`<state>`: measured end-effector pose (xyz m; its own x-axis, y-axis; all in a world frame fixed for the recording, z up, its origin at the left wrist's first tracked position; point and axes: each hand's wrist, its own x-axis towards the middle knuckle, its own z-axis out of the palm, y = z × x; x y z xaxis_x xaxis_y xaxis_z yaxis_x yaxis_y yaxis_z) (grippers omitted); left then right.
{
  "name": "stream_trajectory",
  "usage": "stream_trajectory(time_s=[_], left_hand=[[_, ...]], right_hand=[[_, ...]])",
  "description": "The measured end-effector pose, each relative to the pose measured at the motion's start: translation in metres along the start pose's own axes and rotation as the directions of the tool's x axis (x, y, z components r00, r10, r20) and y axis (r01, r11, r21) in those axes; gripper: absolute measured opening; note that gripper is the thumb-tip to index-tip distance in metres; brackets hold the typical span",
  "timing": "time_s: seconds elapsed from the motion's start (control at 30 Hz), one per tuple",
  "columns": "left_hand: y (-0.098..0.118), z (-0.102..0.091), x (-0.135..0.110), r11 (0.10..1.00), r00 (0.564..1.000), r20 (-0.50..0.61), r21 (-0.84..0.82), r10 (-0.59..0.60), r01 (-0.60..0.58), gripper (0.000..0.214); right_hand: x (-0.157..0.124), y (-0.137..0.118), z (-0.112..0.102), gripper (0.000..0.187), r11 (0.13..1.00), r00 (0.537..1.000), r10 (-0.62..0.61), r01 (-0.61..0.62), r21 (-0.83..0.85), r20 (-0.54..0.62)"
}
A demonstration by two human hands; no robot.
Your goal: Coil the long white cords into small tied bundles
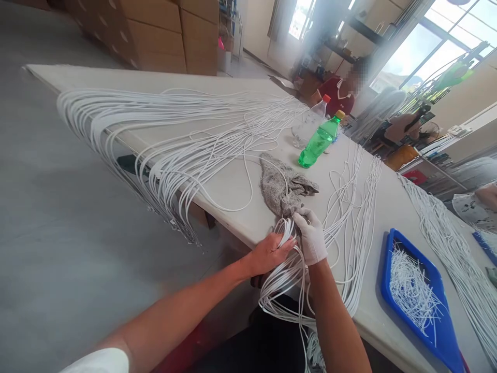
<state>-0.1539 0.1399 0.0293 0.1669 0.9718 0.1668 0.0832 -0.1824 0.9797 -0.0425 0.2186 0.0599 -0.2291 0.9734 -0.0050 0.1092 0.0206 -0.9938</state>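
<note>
My left hand (273, 252), bare, is closed around a looped bundle of white cables (286, 228) at the table's near edge. In a white glove, my right hand (310, 234) has its fingers pinched together just beside the bundle, at the edge of a grey-brown cloth (278, 184). A single white cable runs over the cloth down to those fingertips. From my hands, more white cable hangs in loops over the edge toward my lap. Many white cables (182, 176) lie to the left, their looped ends drooping off the table.
A green bottle (320, 139) and a clear bottle (306, 127) with a red cap stand behind the cloth. On the right, a blue tray (446, 336) holds short white pieces. More long white cables (446, 223) lie beyond it. A person (337, 93) sits at the far side.
</note>
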Motion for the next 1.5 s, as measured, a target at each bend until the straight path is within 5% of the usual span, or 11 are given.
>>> stream_trajectory(time_s=[0.3,0.53,0.63,0.87,1.13,1.5], left_hand=[[0.003,0.003,-0.002,0.994,0.997,0.011,-0.087,-0.072,0.073,0.04],[-0.004,0.002,0.0,0.999,0.999,-0.007,-0.013,-0.04,0.04,0.043],[-0.006,0.001,0.001,1.0,1.0,-0.003,0.018,-0.005,0.005,0.043],[0.0,0.0,-0.003,0.998,0.995,0.083,0.022,0.053,-0.055,0.04],[-0.001,-0.001,-0.004,0.999,0.998,0.063,-0.029,0.018,-0.016,0.038],[-0.002,0.0,-0.002,0.998,0.998,0.027,0.039,0.058,-0.059,0.039]], right_hand=[[-0.022,-0.011,-0.024,0.019,0.998,0.99,0.022,-0.031,0.061,0.137],[-0.033,-0.029,-0.016,0.007,0.985,0.959,-0.066,0.107,-0.137,0.276],[-0.029,-0.023,-0.011,0.006,0.986,0.965,-0.044,0.083,-0.143,0.257],[0.003,0.014,-0.009,0.026,0.998,0.998,0.067,-0.067,-0.018,-0.007],[-0.01,0.008,-0.029,0.028,0.993,0.998,0.041,-0.045,0.108,0.038],[-0.031,-0.011,-0.036,0.024,0.997,0.982,0.061,-0.067,0.025,0.181]])
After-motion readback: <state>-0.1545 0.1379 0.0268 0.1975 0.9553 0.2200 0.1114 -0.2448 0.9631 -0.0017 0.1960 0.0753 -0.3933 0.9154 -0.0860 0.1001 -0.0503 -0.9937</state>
